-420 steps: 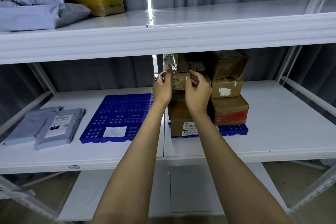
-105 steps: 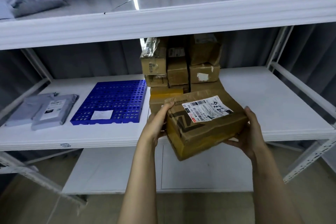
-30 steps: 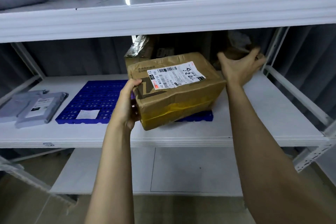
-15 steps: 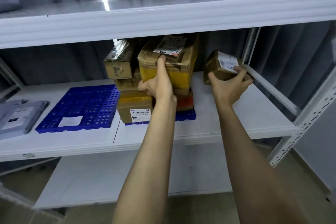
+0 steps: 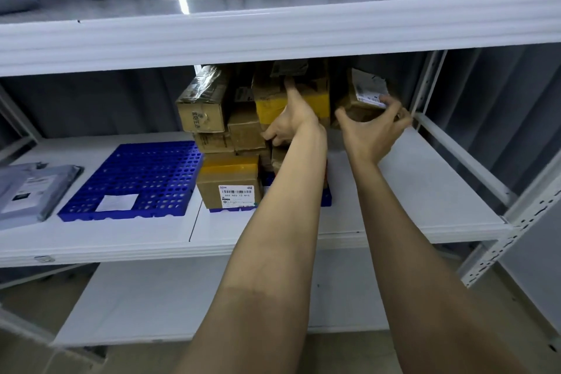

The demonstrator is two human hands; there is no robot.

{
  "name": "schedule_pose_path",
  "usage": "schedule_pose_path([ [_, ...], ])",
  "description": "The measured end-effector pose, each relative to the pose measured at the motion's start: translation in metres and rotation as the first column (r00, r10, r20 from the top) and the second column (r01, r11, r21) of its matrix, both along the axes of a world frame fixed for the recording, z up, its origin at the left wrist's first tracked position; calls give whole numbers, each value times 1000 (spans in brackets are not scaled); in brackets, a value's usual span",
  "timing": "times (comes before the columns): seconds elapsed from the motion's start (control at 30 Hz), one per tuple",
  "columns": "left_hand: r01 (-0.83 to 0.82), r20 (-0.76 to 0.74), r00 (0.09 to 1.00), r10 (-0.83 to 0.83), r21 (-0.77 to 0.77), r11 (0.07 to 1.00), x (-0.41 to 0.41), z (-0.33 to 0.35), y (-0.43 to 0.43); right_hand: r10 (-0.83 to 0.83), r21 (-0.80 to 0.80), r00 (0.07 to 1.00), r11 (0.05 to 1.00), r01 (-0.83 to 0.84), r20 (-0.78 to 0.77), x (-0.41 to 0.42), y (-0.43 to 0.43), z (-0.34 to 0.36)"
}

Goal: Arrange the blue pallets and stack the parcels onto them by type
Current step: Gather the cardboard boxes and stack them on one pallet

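Observation:
Several cardboard boxes [image 5: 230, 182] are stacked on a blue pallet [image 5: 326, 199] in the middle of the shelf. My left hand [image 5: 291, 118] presses flat against the large yellow-taped box [image 5: 306, 100] at the top of the stack, fingers spread. My right hand [image 5: 373, 127] grips a small brown box [image 5: 361, 94] with a white label, held up just right of the stack. A second blue pallet [image 5: 136, 179] lies to the left, bare except for a white label. Grey mailer bags [image 5: 27, 188] lie at the far left.
The white middle shelf [image 5: 409, 191] extends to the right of the stack. The upper shelf [image 5: 273, 27] hangs low over the boxes. Metal uprights [image 5: 516, 222] and a side rail [image 5: 455, 152] bound the right end. A grey bag [image 5: 15, 0] sits on the upper shelf's left.
The large box went from my hands onto the top of the stack. My right hand took the small labelled box and has lifted it closer to the stack.

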State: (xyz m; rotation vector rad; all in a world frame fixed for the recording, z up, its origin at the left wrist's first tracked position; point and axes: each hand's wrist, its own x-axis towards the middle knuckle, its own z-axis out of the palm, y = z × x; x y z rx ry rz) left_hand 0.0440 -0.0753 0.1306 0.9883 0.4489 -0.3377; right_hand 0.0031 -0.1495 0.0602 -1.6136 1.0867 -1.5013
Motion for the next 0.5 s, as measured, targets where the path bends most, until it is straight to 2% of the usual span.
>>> schedule_pose_path([
  [0.23, 81, -14, 997, -81, 43, 996, 14, -7, -10, 16, -2, 999, 1000, -16, -35, 18, -9, -2],
  [0.37, 208, 42, 976, -212, 89, 974, 14, -23, -12, 20, -24, 999, 1000, -21, -25, 26, -12, -4],
  [0.5, 242, 104, 963, -249, 69, 968, 19, -24, -14, 0, -23, 1000, 1000, 0, -19, 30, -16, -2],
])
